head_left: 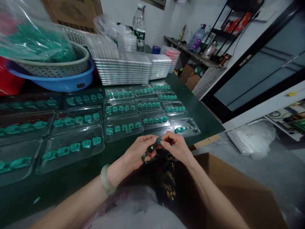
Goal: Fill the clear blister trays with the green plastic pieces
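Grip of the left hand (139, 149) curls around small green pieces (151, 148), apparently several; the right hand (177, 145) pinches one, near a clear tray (191, 127) on the desk (200, 109).

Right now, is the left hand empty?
No, the left hand is curled around green pieces, close beside the right hand.

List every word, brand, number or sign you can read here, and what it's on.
No text is legible.
Green bottle label: white marks, too small to read.
Purple jug label: too blurred to read.
Upper-left cardboard box: dark printing along its lower edge, too blurred to read.
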{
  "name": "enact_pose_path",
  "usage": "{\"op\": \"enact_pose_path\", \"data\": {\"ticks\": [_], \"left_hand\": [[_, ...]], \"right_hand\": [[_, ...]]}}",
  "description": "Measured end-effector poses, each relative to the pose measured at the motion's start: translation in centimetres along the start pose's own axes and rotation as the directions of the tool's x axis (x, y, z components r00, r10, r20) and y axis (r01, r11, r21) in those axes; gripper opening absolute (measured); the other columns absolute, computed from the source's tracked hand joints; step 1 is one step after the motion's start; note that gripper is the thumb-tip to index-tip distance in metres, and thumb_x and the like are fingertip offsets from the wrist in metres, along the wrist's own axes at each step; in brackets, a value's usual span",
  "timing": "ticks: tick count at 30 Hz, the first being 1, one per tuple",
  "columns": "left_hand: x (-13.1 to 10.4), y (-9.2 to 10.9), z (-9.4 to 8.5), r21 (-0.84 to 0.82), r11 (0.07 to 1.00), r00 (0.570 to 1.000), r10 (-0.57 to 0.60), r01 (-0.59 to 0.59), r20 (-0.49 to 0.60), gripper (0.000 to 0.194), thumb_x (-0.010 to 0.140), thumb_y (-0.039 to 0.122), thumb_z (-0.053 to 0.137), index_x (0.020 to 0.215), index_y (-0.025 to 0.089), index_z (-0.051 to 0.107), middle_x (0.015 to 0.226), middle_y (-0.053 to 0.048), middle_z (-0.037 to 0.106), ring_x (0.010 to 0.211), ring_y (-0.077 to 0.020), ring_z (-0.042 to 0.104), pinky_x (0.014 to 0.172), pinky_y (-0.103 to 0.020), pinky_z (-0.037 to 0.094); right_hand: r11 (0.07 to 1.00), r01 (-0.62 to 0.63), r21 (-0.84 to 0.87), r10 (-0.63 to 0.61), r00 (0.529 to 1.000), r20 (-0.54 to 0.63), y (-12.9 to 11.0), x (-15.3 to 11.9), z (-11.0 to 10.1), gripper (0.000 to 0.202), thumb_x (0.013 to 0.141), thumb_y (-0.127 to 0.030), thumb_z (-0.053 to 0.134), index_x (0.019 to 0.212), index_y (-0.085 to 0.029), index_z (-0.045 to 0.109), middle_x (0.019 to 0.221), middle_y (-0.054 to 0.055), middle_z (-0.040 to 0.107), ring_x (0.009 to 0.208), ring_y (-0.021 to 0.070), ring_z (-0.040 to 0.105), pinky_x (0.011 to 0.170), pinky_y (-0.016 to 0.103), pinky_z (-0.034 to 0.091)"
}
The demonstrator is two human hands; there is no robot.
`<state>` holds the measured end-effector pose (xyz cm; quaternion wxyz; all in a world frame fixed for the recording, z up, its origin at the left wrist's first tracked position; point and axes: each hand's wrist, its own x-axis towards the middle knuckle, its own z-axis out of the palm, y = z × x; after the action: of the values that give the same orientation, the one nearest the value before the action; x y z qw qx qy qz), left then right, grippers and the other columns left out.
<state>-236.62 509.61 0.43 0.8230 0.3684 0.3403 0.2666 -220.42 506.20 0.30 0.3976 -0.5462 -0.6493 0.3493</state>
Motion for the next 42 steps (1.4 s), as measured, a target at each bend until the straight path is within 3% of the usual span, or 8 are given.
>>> {"op": "enact_pose_path", "data": {"ticks": [3, 9, 13, 15, 21, 30, 38, 42], "left_hand": [[-0.1, 0.0, -0.5, 0.005, 1.000, 1.000, 0.010, -0.010, -0.007, 0.016, 0.074, 0.028, 0.059, 0.077, 0.013, 0.057, 0.061, -0.001, 0.052, 0.039, -0.0037, 0.041, 0.030, -0.014, 0.018], [-0.1, -0.1, -0.5, -0.118, 0.991, 0.990, -0.053, 0.068, 0.131, 0.018, 0.075, 0.030, 0.060, 0.076, 0.013, 0.056, 0.050, 0.003, 0.043, 0.038, -0.0031, 0.035, 0.032, -0.014, 0.017], [-0.2, -0.4, -0.4, -0.044, 0.999, 0.999, -0.014, 0.016, 0.041, 0.024, 0.071, 0.030, 0.064, 0.087, 0.012, 0.060, 0.057, 0.002, 0.046, 0.041, -0.0029, 0.036, 0.032, -0.014, 0.017], [-0.2, -0.5, -0.5, -0.014, 1.000, 1.000, -0.001, 0.001, 0.011, 0.021, 0.069, 0.028, 0.066, 0.082, 0.013, 0.060, 0.054, 0.003, 0.044, 0.041, -0.0029, 0.036, 0.032, -0.014, 0.017], [-0.1, -0.6, -0.4, -0.202, 0.962, 0.974, -0.151, 0.183, 0.168, 0.018, 0.074, 0.028, 0.061, 0.072, 0.013, 0.051, 0.066, 0.000, 0.046, 0.045, -0.0026, 0.040, 0.033, -0.014, 0.016], [0.3, -1.0, -0.1, -0.219, 0.946, 0.959, -0.192, 0.237, 0.210, 0.017, 0.077, 0.029, 0.057, 0.074, 0.014, 0.049, 0.069, 0.000, 0.044, 0.044, -0.0020, 0.039, 0.032, -0.013, 0.016], [0.3, -1.4, 0.9, -0.287, 0.932, 0.972, -0.189, 0.221, 0.137, 0.013, 0.077, 0.023, 0.057, 0.073, 0.013, 0.050, 0.066, 0.002, 0.041, 0.043, -0.0014, 0.037, 0.032, -0.012, 0.018], [0.6, -1.3, 1.2, -0.283, 0.935, 0.977, -0.199, 0.214, 0.080, 0.022, 0.078, 0.025, 0.055, 0.064, 0.012, 0.046, 0.058, 0.003, 0.038, 0.040, -0.0015, 0.033, 0.030, -0.012, 0.017]], "right_hand": [[0.978, -0.075, 0.196, 0.072, 0.997, 0.022, 0.4, 0.1, -0.1, 0.014, 0.075, -0.030, 0.056, 0.071, -0.017, 0.058, 0.065, -0.002, 0.052, 0.060, 0.0096, 0.045, 0.056, 0.022, 0.035], [0.914, -0.154, 0.374, 0.150, 0.988, 0.040, 0.7, -0.3, 0.0, 0.019, 0.070, -0.035, 0.062, 0.075, -0.017, 0.061, 0.070, 0.000, 0.056, 0.055, 0.0081, 0.042, 0.048, 0.021, 0.030], [0.893, -0.189, 0.408, 0.191, 0.981, 0.036, 0.8, -0.4, 0.0, 0.017, 0.067, -0.032, 0.065, 0.075, -0.017, 0.063, 0.064, -0.001, 0.054, 0.051, 0.0073, 0.039, 0.045, 0.020, 0.027], [0.880, -0.204, 0.428, 0.206, 0.978, 0.042, 0.8, -0.5, 0.1, 0.015, 0.067, -0.031, 0.065, 0.073, -0.017, 0.063, 0.059, -0.003, 0.051, 0.049, 0.0065, 0.037, 0.044, 0.020, 0.026], [0.849, -0.244, 0.469, 0.273, 0.962, 0.007, 1.5, -0.8, 1.1, 0.019, 0.070, -0.035, 0.061, 0.073, -0.016, 0.058, 0.054, -0.004, 0.044, 0.044, 0.0051, 0.031, 0.039, 0.019, 0.021], [0.830, -0.272, 0.487, 0.300, 0.954, 0.023, 1.8, -1.6, 1.0, 0.022, 0.071, -0.038, 0.060, 0.072, -0.017, 0.055, 0.053, -0.006, 0.040, 0.044, 0.0047, 0.029, 0.039, 0.019, 0.020], [0.868, -0.277, 0.413, 0.303, 0.953, 0.002, 2.0, -1.8, 1.1, 0.019, 0.075, -0.035, 0.056, 0.070, -0.016, 0.054, 0.053, -0.006, 0.040, 0.044, 0.0043, 0.028, 0.040, 0.018, 0.021], [0.942, -0.168, 0.290, 0.203, 0.974, -0.097, 1.2, -2.4, 0.6, 0.015, 0.078, -0.029, 0.054, 0.085, -0.017, 0.057, 0.067, -0.001, 0.049, 0.056, 0.0074, 0.043, 0.049, 0.019, 0.035]]}}
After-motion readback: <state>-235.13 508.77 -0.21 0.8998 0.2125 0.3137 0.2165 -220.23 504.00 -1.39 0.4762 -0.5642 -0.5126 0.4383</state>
